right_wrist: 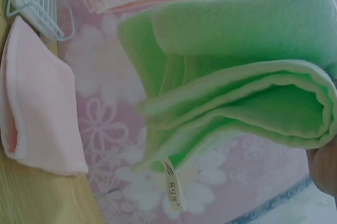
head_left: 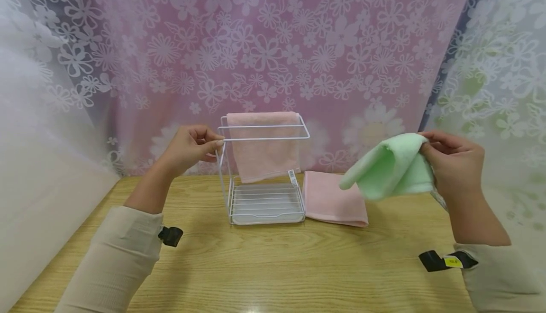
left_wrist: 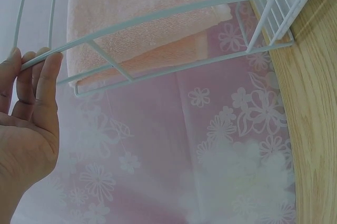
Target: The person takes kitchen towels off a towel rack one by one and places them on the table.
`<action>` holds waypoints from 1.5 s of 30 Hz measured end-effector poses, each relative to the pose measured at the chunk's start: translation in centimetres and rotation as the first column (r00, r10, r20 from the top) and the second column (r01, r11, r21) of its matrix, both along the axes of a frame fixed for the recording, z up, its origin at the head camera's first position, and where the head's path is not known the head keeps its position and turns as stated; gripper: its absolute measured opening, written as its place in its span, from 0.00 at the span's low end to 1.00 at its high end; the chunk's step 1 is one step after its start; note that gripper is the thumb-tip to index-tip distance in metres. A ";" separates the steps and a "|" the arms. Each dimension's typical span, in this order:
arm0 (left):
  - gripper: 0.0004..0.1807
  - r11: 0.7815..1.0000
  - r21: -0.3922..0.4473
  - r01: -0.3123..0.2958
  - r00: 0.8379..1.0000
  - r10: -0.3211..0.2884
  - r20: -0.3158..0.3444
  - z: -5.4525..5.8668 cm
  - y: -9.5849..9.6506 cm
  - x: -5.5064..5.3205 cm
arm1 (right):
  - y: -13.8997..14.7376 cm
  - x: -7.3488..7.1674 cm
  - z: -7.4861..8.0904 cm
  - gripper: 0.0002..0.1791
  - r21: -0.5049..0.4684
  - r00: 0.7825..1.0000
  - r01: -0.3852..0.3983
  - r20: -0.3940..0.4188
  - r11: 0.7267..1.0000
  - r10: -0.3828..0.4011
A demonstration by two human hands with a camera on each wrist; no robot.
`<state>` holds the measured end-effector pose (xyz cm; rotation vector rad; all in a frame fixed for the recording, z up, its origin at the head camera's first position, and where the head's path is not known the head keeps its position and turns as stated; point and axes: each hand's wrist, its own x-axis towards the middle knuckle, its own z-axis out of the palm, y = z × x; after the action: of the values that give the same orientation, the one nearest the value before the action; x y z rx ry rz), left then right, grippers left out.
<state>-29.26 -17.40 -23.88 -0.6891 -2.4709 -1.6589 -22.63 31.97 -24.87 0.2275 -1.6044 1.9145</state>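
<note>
A white wire rack (head_left: 268, 138) stands on the table, and a pink towel (head_left: 264, 154) hangs over its rear bar with a tag at the lower corner. My left hand (head_left: 189, 149) pinches the rack's upper left front corner between thumb and fingers; the left wrist view shows the fingertips on the wire (left_wrist: 158, 16). Off to the right of the rack and above the table, my right hand (head_left: 456, 163) grips a folded light green towel (head_left: 396, 166). In the right wrist view this green towel (right_wrist: 247, 29) droops in folds, with a white label (right_wrist: 174, 184) hanging from it.
A second pink towel (head_left: 332, 199) lies folded on the wooden table (head_left: 273, 265), against the rack's right side. At the rack's base sits a white tray (head_left: 268, 218) under a wire grid. Behind the table hangs a pink flowered curtain (head_left: 273, 57).
</note>
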 end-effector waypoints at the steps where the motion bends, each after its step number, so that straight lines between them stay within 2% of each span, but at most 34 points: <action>1: 0.10 1.000 0.003 0.003 1.000 -0.003 -0.001 0.0 0.0 0.0 | 0.3 0.0 -0.2 0.10 0.001 1.000 0.002 0.011 1.000 -0.002; 5: 0.10 1.000 0.011 0.013 1.000 -0.013 -0.008 -0.1 0.0 -0.1 | 1.2 -0.1 -0.8 0.10 0.001 0.998 0.005 0.055 1.000 -0.005; 10: 0.10 1.000 0.014 0.013 1.000 -0.012 -0.006 -0.1 -0.1 0.0 | 2.2 -0.1 -1.1 0.10 0.015 0.988 0.016 0.155 1.000 -0.018; 17: 0.10 1.000 0.016 0.012 1.000 -0.012 0.002 -0.1 -0.1 0.0 | 3.9 0.1 -1.9 0.10 0.095 0.968 0.018 0.246 0.995 -0.041; 22: 0.10 1.000 0.018 0.009 1.000 -0.010 0.007 -0.1 -0.1 0.1 | 4.9 0.4 -2.2 0.11 0.159 0.960 -0.012 0.280 0.987 -0.033; 29: 0.10 1.000 0.010 0.003 1.000 -0.003 0.005 -0.1 0.0 0.2 | 6.0 1.2 -2.5 0.09 0.213 0.934 -0.062 0.357 0.975 -0.019; 32: 0.10 1.000 0.006 -0.002 1.000 0.002 0.009 -0.1 0.0 0.2 | 6.5 1.4 -2.8 0.10 0.334 0.934 -0.040 0.348 0.942 -0.084; 37: 0.10 1.000 0.007 -0.006 1.000 0.006 0.012 -0.1 0.0 0.1 | 7.2 1.8 -3.4 0.13 0.553 0.935 0.024 0.282 0.833 -0.214; 40: 0.10 1.000 0.010 -0.003 1.000 0.003 0.010 -0.1 0.0 0.1 | 7.6 2.0 -3.6 0.14 0.610 0.925 0.019 0.289 0.792 -0.245; 45: 0.10 1.000 0.008 -0.003 1.000 0.003 0.009 -0.2 -0.1 0.0 | 8.4 2.3 -3.7 0.13 0.648 0.920 -0.069 0.337 0.759 -0.203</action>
<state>-29.26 -17.47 -24.06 -0.6786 -2.4685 -1.6738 -20.33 40.35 -28.59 0.0610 -2.4891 1.3146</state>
